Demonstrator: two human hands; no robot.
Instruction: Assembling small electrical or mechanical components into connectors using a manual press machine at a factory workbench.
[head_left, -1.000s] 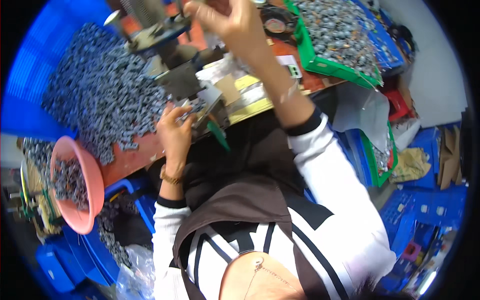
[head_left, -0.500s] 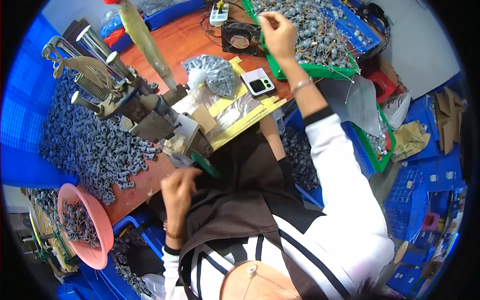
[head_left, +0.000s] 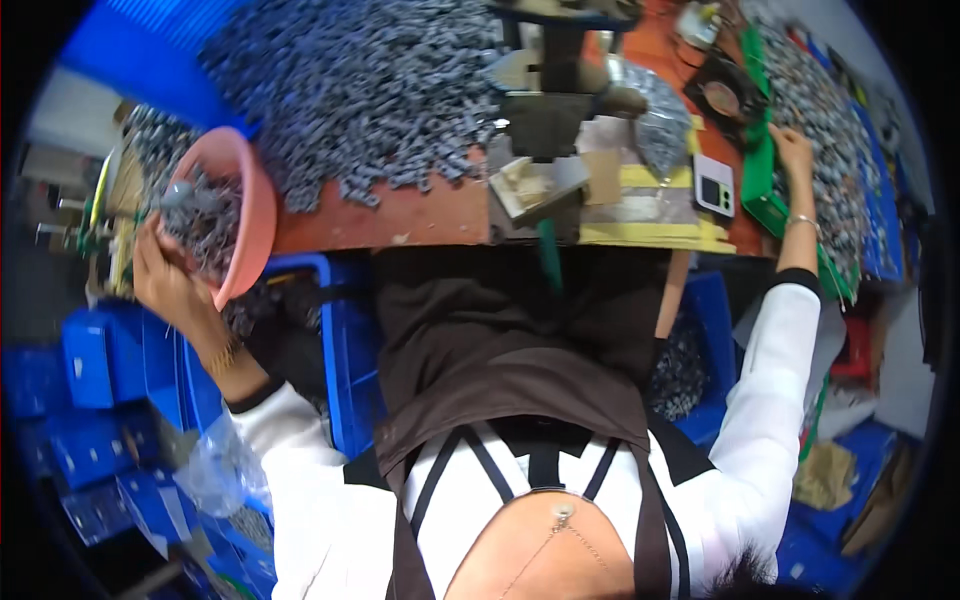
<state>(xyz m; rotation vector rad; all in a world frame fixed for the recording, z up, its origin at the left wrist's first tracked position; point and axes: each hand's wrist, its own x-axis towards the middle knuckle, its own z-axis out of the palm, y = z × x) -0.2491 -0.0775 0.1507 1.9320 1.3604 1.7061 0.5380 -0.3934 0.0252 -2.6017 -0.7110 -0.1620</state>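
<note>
My left hand (head_left: 170,285) is at the near-left side of a pink basin (head_left: 262,210) that holds grey parts with thin wires. Its fingers look apart, though slightly blurred. A round grey part (head_left: 178,195) shows just beyond the fingertips, over the basin; contact with them is not clear. At the far right, my right hand (head_left: 797,158) reaches over the edge of a green tray (head_left: 763,180) full of grey round-headed parts with wires. Those fingers are bent together at the tray's inner side, and anything between them is too small to make out.
A large heap of grey tubular parts (head_left: 360,110) covers the table's left half. A metal bench press (head_left: 545,125) stands mid-table. Right of it lie a clear bag of grey parts (head_left: 655,115), a phone (head_left: 714,185) and a black fan (head_left: 725,95). Blue crates (head_left: 352,360) sit below.
My view has turned left. My left hand has gone from beside the press out to the pink basin. My right hand stays at the green tray, now lower along its near edge.
</note>
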